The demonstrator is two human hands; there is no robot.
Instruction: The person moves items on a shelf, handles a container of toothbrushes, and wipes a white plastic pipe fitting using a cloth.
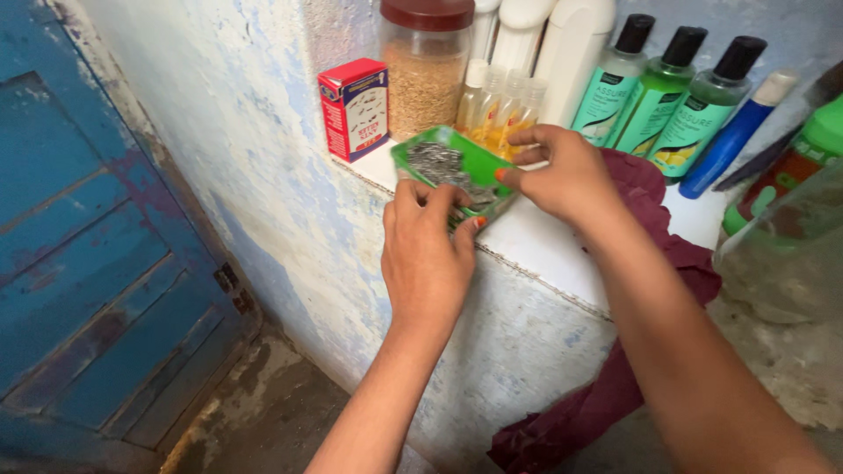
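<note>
Both hands hold a green packet (457, 167) of grey metal scrubbers at the front edge of a white ledge (544, 250). The left hand (426, 250) closes its fingers on the packet's near edge, and the right hand (566, 175) pinches its far side. Behind stand a red box (355, 108), a grain jar (426, 66) and green bottles (654, 92); a maroon cloth (650, 219) lies under the right wrist.

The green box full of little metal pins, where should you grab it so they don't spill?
Grip the green box by its two short ends, one hand from each side, fingers on the outer walls. It is an open, shallow tray, tilted at the ledge edge, so level it. The left hand has the near end, the right hand the far end.
</note>
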